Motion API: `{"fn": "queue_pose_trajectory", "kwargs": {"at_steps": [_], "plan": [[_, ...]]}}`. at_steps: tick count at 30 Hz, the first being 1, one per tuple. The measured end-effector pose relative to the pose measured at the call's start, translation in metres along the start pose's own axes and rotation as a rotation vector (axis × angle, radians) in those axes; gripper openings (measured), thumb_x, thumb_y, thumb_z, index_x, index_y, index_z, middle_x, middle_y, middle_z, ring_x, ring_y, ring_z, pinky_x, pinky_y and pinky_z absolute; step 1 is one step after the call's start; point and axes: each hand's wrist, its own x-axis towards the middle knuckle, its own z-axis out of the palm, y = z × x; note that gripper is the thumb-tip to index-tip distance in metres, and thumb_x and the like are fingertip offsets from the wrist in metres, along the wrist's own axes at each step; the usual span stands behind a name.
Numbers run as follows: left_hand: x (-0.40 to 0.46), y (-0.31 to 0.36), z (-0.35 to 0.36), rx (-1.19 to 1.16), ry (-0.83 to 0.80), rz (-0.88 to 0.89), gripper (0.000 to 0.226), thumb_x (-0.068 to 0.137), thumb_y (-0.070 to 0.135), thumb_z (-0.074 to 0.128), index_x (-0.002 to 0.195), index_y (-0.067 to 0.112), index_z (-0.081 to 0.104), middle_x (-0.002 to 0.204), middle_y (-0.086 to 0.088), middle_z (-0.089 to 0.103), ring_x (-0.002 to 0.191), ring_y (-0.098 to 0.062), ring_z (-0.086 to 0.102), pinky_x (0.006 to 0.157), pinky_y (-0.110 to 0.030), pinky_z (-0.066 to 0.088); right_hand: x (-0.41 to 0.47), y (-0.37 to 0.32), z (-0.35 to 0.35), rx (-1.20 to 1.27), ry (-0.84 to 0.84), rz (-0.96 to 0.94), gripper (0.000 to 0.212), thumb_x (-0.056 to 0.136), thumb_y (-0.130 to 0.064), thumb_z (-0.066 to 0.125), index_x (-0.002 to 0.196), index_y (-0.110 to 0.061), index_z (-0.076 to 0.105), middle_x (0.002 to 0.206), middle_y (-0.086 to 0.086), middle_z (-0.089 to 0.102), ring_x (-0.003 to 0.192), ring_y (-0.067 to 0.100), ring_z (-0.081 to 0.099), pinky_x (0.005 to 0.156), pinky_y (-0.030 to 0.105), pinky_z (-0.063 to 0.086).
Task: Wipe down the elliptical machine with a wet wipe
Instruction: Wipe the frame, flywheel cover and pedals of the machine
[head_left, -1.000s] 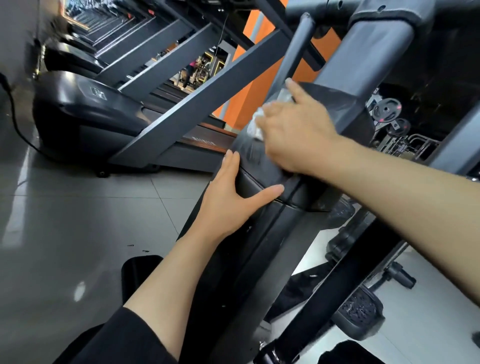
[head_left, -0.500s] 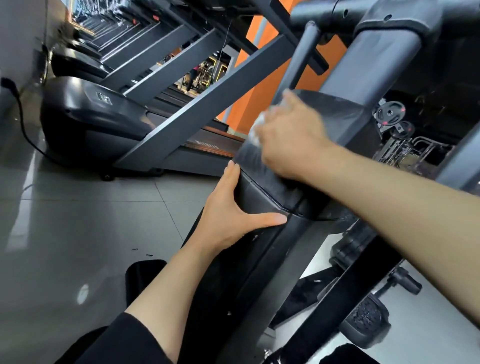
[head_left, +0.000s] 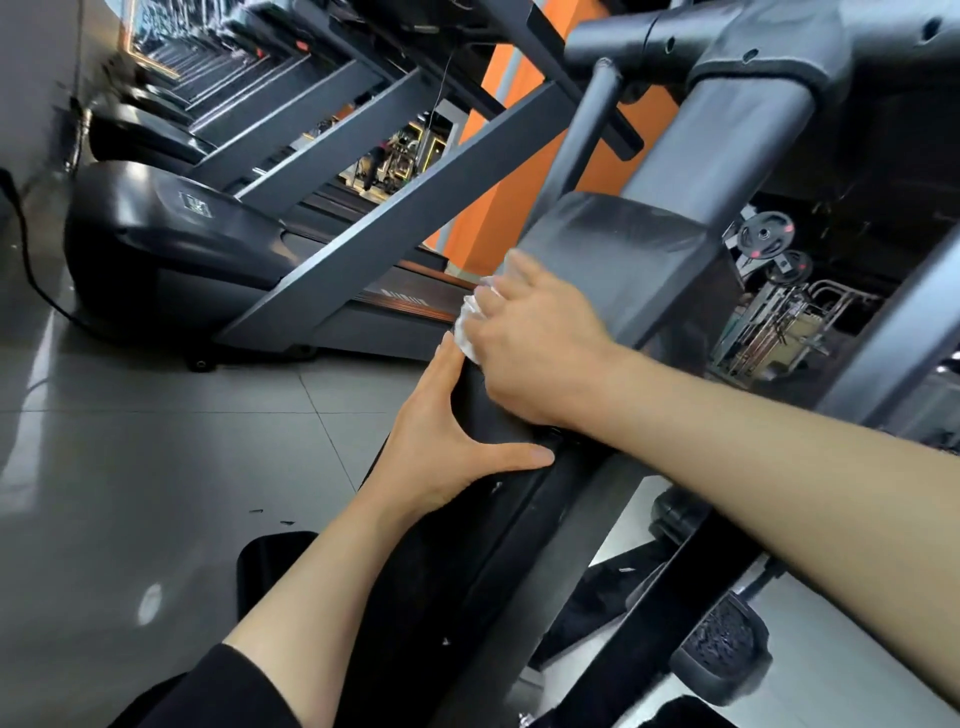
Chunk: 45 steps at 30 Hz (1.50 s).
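**Wiping the elliptical's black shroud**

Pressing the wet wipe (head_left: 470, 325) against the elliptical machine (head_left: 618, 260), my right hand (head_left: 535, 348) has its fingers curled over the white wad, which shows only at the left edge of my knuckles (the rest is hidden under my palm). The wipe sits on the left edge of the black plastic shroud, just below the flat dark panel where the grey upright post meets it.

My left hand (head_left: 441, 447) rests on the same shroud a little lower, fingers straight and lying along its left edge, thumb spread out across the front face. Its fingertips (head_left: 452, 348) lie just beside the wipe; whether they touch it I cannot tell. The two hands are close together, my right forearm crossing in from the right above the left thumb.

A black sleeve (head_left: 218, 691) covers my left arm near the lower edge of the view. A ridged pedal (head_left: 722, 654) of the machine sits low on the right, over the grey tiled floor (head_left: 156, 441). To the left a row of treadmills (head_left: 171, 244) runs away along the floor toward the far wall, with an orange wall panel (head_left: 514, 182) behind them and weight plates (head_left: 766, 236) on a rack at the right.
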Motion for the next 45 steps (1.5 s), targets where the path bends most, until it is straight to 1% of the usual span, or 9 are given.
{"fn": "queue_pose_trajectory", "kwargs": {"at_steps": [6, 11, 17, 22, 27, 32, 38, 42, 45], "plan": [[-0.002, 0.002, 0.0, -0.042, -0.006, -0.076, 0.142, 0.039, 0.057, 0.09, 0.155, 0.031, 0.012, 0.159, 0.024, 0.011, 0.144, 0.008, 0.015, 0.121, -0.03, 0.02, 0.022, 0.059, -0.003, -0.001, -0.012, 0.341, 0.043, 0.094, -0.016, 0.03, 0.129, -0.019, 0.056, 0.128, 0.011, 0.057, 0.126, 0.029, 0.046, 0.119, 0.051, 0.004], [-0.004, 0.002, 0.003, -0.017, 0.012, -0.146, 0.152, 0.034, 0.062, 0.084, 0.156, 0.023, 0.002, 0.162, 0.015, 0.003, 0.146, 0.004, 0.007, 0.117, -0.02, 0.012, -0.005, 0.003, 0.002, 0.041, 0.006, -0.015, 0.046, 0.096, -0.023, 0.031, 0.138, -0.024, 0.05, 0.141, 0.009, 0.048, 0.136, 0.027, 0.036, 0.12, 0.049, 0.005], [-0.007, 0.006, 0.001, -0.01, 0.005, -0.159, 0.16, 0.027, 0.068, 0.085, 0.157, 0.024, 0.004, 0.162, 0.017, 0.002, 0.147, 0.003, 0.006, 0.122, -0.033, 0.017, 0.004, 0.036, -0.008, 0.04, -0.01, 0.223, 0.049, 0.097, -0.023, 0.031, 0.145, -0.017, 0.042, 0.148, 0.009, 0.042, 0.142, 0.023, 0.031, 0.119, 0.049, -0.007], [-0.006, 0.008, 0.003, -0.03, 0.022, -0.096, 0.151, 0.034, 0.059, 0.086, 0.156, 0.025, 0.005, 0.162, 0.017, 0.007, 0.145, 0.006, 0.008, 0.12, -0.024, 0.015, -0.045, -0.001, 0.007, 0.107, 0.037, -0.081, 0.06, 0.082, -0.027, 0.029, 0.133, -0.015, 0.058, 0.142, 0.012, 0.051, 0.138, 0.025, 0.041, 0.119, 0.047, 0.0], [-0.007, 0.011, 0.003, -0.028, 0.03, 0.044, 0.132, 0.049, 0.048, 0.089, 0.155, 0.031, 0.013, 0.155, 0.031, 0.008, 0.143, 0.012, 0.005, 0.122, -0.027, 0.013, -0.058, 0.048, 0.017, 0.162, 0.251, 0.288, 0.048, 0.087, -0.017, 0.03, 0.113, -0.005, 0.069, 0.121, 0.016, 0.065, 0.117, 0.03, 0.059, 0.117, 0.049, 0.006], [-0.008, 0.013, 0.012, 0.111, 0.005, 0.152, 0.128, 0.048, 0.061, 0.083, 0.153, 0.03, 0.017, 0.159, 0.022, 0.011, 0.143, 0.012, 0.007, 0.123, -0.039, 0.014, -0.095, 0.012, 0.038, 0.211, 0.42, 0.023, 0.035, 0.091, -0.017, 0.05, 0.118, -0.005, 0.068, 0.131, 0.016, 0.061, 0.126, 0.031, 0.054, 0.12, 0.049, 0.018], [-0.012, 0.017, 0.015, 0.137, 0.042, 0.161, 0.125, 0.053, 0.051, 0.09, 0.153, 0.028, 0.02, 0.159, 0.021, 0.011, 0.141, 0.016, 0.006, 0.123, -0.036, 0.014, -0.074, 0.067, 0.031, 0.269, 0.498, 0.416, 0.036, 0.095, -0.015, 0.038, 0.113, -0.003, 0.067, 0.126, 0.017, 0.061, 0.122, 0.033, 0.054, 0.117, 0.054, 0.02], [-0.011, 0.017, 0.017, 0.158, 0.041, 0.169, 0.119, 0.058, 0.045, 0.087, 0.153, 0.028, 0.018, 0.16, 0.021, 0.01, 0.142, 0.014, 0.006, 0.123, -0.032, 0.014, -0.091, 0.028, 0.041, 0.306, 0.565, 0.143, 0.028, 0.095, -0.006, 0.045, 0.112, 0.003, 0.066, 0.121, 0.019, 0.062, 0.117, 0.037, 0.056, 0.116, 0.045, 0.028], [-0.011, 0.016, 0.016, 0.148, 0.043, 0.165, 0.118, 0.059, 0.038, 0.09, 0.153, 0.031, 0.019, 0.159, 0.025, 0.01, 0.142, 0.013, 0.007, 0.12, -0.021, 0.013, -0.085, 0.055, 0.036, 0.332, 0.551, 0.234, 0.03, 0.099, -0.007, 0.04, 0.114, -0.004, 0.066, 0.119, 0.014, 0.063, 0.115, 0.035, 0.057, 0.114, 0.037, 0.031]]}}
